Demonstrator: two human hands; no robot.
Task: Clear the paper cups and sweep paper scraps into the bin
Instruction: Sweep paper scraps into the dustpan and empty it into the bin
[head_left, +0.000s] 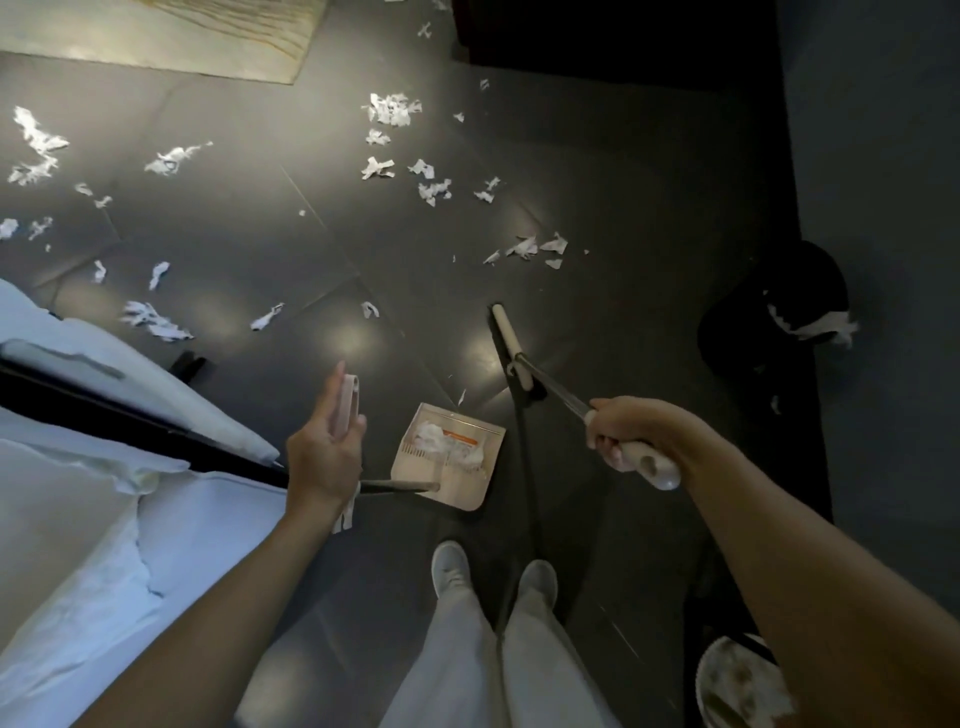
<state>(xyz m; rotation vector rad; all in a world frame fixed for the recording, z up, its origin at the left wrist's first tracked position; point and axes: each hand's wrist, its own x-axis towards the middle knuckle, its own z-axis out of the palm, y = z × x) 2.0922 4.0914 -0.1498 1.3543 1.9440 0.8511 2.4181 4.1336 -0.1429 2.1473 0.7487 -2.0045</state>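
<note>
Bedding (78, 467), white and rumpled, lies far left of the dustpan (462, 491). Just left of the pan, the left hand (324, 447) holds the pale top of the dustpan handle (347, 405), fingers loosely curled along it. The pan rests on the dark floor (623, 208) ahead of the person's shoes (452, 566), crumpled paper inside. Beyond it, paper scraps (395, 109) litter the tiles. To its right, the right hand (618, 431) clenches the broom (511, 345) by its handle, head down beside the pan. Further right stands the black bin (737, 322), white paper showing inside.
</note>
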